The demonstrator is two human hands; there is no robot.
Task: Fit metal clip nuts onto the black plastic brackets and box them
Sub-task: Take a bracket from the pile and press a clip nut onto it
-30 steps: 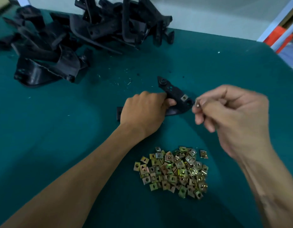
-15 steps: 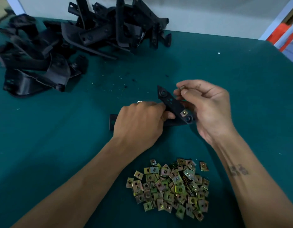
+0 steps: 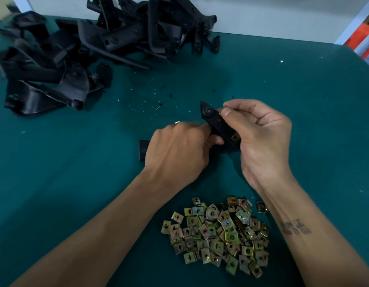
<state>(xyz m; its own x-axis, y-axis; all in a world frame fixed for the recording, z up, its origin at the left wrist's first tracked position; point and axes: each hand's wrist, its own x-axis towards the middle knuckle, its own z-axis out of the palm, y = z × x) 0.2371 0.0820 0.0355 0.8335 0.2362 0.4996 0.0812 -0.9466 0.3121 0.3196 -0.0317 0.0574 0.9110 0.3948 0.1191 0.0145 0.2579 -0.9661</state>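
I see both hands on one black bracket (image 3: 217,126), raised over the green table (image 3: 303,104) at centre. My left hand (image 3: 177,154) is curled around the bracket's lower section, thumb beside the arm. My right hand (image 3: 262,137) is curled around the upper arm, thumb (image 3: 228,117) pressed on its face. One clip nut (image 3: 235,138) sits on that arm. Loose clip nuts (image 3: 219,233) lie heaped near me; spare brackets (image 3: 92,50) are piled far left.

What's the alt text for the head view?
Both hands, left hand and right hand, hold a black bracket above a green table, one clip nut already fitted. Loose clip nuts lie nearer; more brackets are heaped far left.
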